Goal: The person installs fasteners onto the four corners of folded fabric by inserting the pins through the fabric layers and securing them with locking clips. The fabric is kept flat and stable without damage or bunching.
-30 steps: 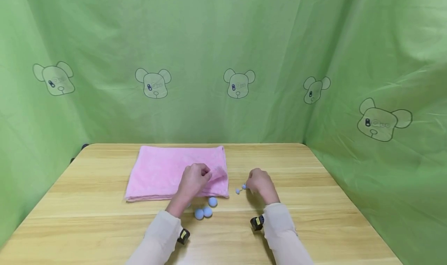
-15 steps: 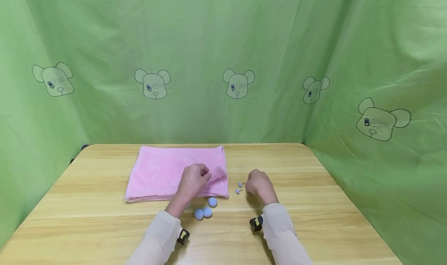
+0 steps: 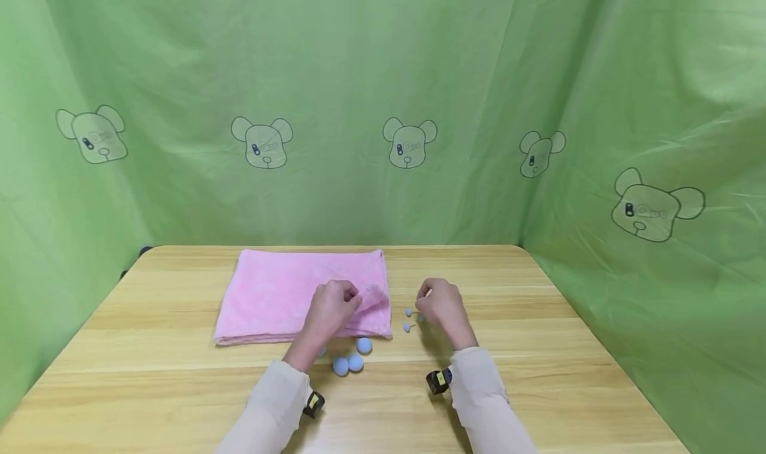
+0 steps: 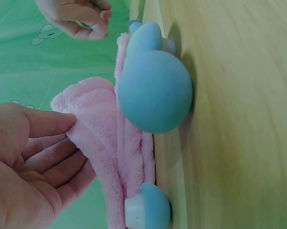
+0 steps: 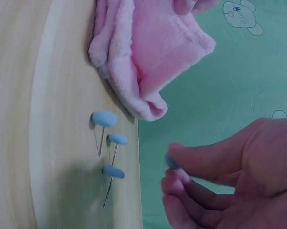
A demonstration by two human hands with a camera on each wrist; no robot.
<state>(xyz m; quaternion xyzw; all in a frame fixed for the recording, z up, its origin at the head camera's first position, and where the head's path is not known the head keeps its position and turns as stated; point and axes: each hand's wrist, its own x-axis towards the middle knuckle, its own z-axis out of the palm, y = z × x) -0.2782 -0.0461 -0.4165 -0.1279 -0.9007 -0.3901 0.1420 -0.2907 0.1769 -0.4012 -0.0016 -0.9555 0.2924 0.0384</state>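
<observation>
In the head view, my left hand holds up a folded corner of a pink plush towel, pinched between thumb and fingers. The raised corner shows close up in the left wrist view. My right hand is off to the right, above the table. Its thumb and forefinger pinch a small blue-headed pin; only part of the head shows, the rest hidden by the fingers. On the wood beneath lie three more pins with blue heads and thin metal shafts.
Several blue round caps with white bases lie by the towel's front edge, among them a blue cap near its right corner and a large-looking cap close to the left wrist camera. A green curtain surrounds the wooden table.
My right hand has lifted a little from the tabletop, with a pin's blue head between its fingertips. One pin shifted slightly left, and a third has come into sight. My left hand stays put.
</observation>
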